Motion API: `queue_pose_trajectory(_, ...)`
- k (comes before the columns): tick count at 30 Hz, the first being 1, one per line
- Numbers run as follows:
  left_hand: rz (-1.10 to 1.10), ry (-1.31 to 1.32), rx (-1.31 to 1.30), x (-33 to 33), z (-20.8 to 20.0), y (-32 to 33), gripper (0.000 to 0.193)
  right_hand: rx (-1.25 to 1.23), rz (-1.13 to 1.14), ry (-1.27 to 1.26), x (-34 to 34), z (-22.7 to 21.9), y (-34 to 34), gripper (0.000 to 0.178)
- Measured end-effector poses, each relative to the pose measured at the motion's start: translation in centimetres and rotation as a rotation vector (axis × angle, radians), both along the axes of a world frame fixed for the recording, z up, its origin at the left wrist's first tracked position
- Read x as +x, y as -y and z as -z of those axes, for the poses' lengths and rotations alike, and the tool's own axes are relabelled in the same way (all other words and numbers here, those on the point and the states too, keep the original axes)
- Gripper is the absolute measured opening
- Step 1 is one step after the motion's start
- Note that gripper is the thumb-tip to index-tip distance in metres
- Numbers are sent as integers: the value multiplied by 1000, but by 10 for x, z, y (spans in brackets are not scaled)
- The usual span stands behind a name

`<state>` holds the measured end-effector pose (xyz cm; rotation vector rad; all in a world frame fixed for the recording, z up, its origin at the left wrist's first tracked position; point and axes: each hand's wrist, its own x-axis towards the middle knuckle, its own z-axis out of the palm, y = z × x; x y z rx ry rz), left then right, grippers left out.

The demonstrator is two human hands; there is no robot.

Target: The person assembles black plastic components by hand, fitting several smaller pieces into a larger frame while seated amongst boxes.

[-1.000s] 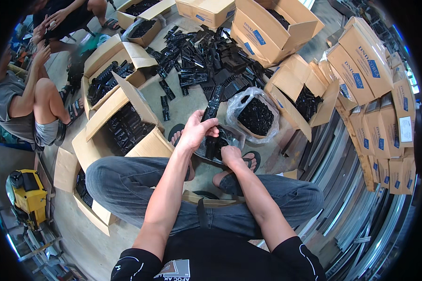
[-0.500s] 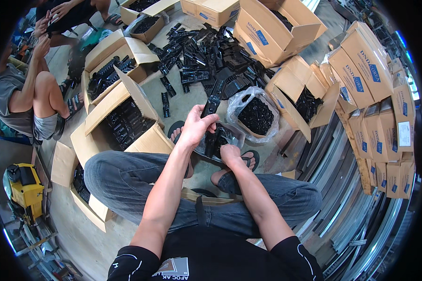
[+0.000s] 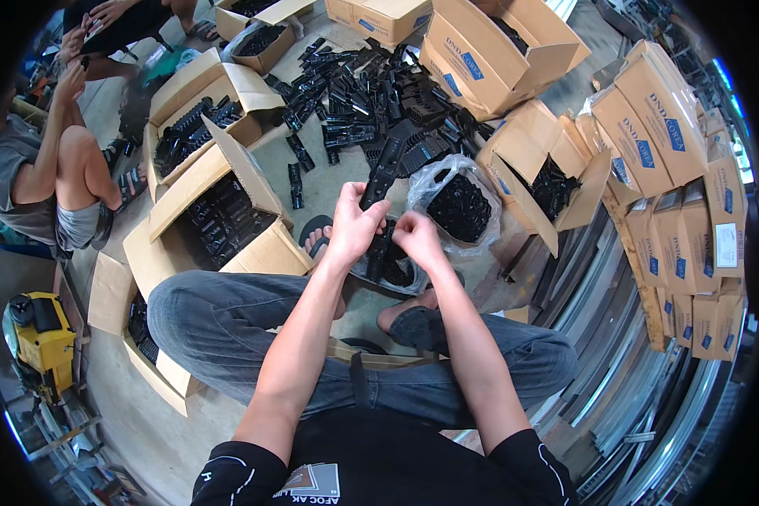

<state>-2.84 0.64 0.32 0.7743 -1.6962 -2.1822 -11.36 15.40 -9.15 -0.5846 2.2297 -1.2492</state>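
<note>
My left hand (image 3: 357, 226) is wrapped around a long black slotted part (image 3: 387, 167) held upright above the floor, its upper end pointing away from me. Beside it, my right hand (image 3: 418, 238) has its fingers curled in a pinch close to the part's lower side. Whatever those fingertips hold is too small or hidden to make out. Below both hands, between my feet, lies an open clear plastic bag (image 3: 411, 285) with small black pieces. A larger clear bag (image 3: 462, 207) full of small black pieces stands just beyond my right hand.
A heap of black parts (image 3: 354, 101) covers the floor ahead. Open cartons of black parts stand left (image 3: 228, 223) and right (image 3: 544, 169). Stacked cartons (image 3: 649, 126) and long metal profiles (image 3: 624, 396) lie right. Another person (image 3: 46, 169) sits at left, near a yellow machine (image 3: 42, 337).
My right hand has risen from the small bag to beside the black part. My left hand keeps its hold, with the part tilted a little more upright.
</note>
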Motion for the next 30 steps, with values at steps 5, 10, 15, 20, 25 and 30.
queue_pose_trajectory(5, -58, 45, -126, 1, 10, 2, 38, -424, 48, 229, -11, -83, 17, 11)
queue_pose_trajectory(10, -118, 81, -494, -2, 9, -3, 39, -462, 36, 50, 0, -111, 27, 13)
queue_pose_trajectory(15, -93, 129, -560, 2, -19, -12, 41, -431, 42, -188, 8, -119, 32, 14)
queue_pose_trajectory(20, -82, 139, -527, 1, -16, -15, 41, -384, 64, -209, 8, -119, 34, 15)
queue_pose_trajectory(25, -87, 126, -573, 0, -14, -15, 41, -413, 68, -221, 5, -114, 32, 16)
queue_pose_trajectory(30, -87, 107, -570, 0, -14, -16, 41, -374, 43, -277, 5, -118, 32, 17)
